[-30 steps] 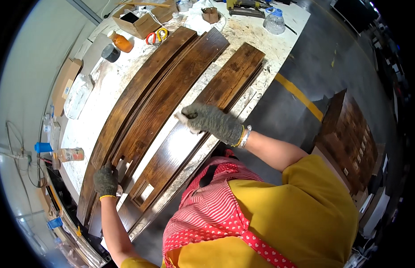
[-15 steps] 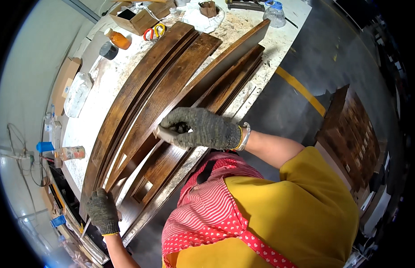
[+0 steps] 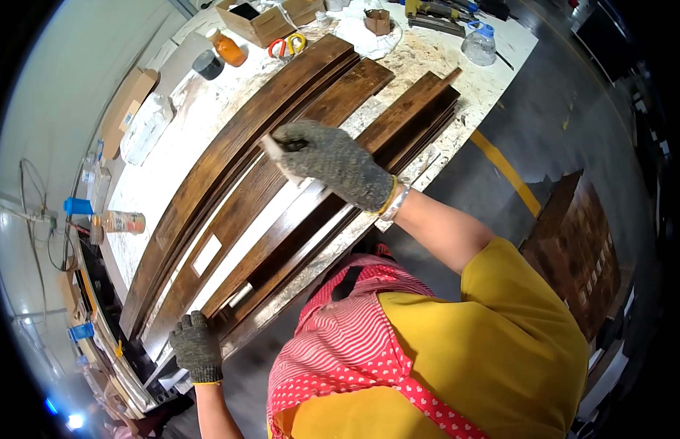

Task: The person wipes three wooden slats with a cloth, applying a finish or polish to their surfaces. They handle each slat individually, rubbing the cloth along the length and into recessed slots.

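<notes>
My right hand (image 3: 336,164), in a dark grey knitted glove, is closed around a pale flat pad (image 3: 272,148) whose exact kind I cannot make out. It hovers over or touches the middle of several long, curved, dark-stained wooden boards. My left hand (image 3: 197,347), gloved alike, has its fingers curled at the near end of one narrow wooden board (image 3: 270,245). To its left lies a curved board (image 3: 226,252) with a rectangular cutout. Beyond that rests a wider curved board (image 3: 186,197). Another dark wooden piece (image 3: 409,110) lies along the table's right edge.
The white stained table (image 3: 493,88) bears scissors (image 3: 287,46), an orange bottle (image 3: 226,47), a dark round container (image 3: 207,65), a cardboard box (image 3: 263,25), a blue-topped jug (image 3: 479,45) and a plastic bottle (image 3: 124,222). Stacked brown panels (image 3: 574,256) stand on the floor at right.
The narrow board has tilted over between the others, and its broad pale side no longer shows. My right hand has moved farther up with the pad. The view has shifted somewhat.
</notes>
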{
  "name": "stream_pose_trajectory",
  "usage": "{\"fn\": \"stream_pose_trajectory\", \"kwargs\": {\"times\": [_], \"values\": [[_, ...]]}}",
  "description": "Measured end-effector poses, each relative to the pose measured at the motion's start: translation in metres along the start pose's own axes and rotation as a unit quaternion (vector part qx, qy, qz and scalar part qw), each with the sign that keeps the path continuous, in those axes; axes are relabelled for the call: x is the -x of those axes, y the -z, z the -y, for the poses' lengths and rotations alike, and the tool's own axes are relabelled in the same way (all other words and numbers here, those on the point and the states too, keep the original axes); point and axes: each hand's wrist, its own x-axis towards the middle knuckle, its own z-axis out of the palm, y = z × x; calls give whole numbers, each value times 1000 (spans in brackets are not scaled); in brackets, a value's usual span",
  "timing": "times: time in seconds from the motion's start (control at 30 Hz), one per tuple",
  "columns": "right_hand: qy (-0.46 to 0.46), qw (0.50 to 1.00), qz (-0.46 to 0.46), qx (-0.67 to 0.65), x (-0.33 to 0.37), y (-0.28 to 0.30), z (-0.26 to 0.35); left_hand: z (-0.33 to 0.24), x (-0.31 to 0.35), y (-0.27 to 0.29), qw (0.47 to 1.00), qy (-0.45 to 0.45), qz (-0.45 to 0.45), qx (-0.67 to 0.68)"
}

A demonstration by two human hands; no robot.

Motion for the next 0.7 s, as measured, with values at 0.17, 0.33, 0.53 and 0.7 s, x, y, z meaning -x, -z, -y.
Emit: {"fn": "stream_pose_trajectory", "kwargs": {"times": [0.17, 0.33, 0.53, 0.7], "values": [[-3, 998, -4, -63, 25, -3, -3, -7, 22, -1, 1000, 1, 6, 3], [-76, 997, -31, -3, 33, -19, -29, -28, 48, -10, 995, -69, 32, 68], [-154, 985, -39, -63, 26, -11, -51, -33, 46, -33, 995, -24, 18, 98], [-109, 993, -45, -22, 11, -11, -68, -20, 33, -23, 982, -41, 53, 179]]}}
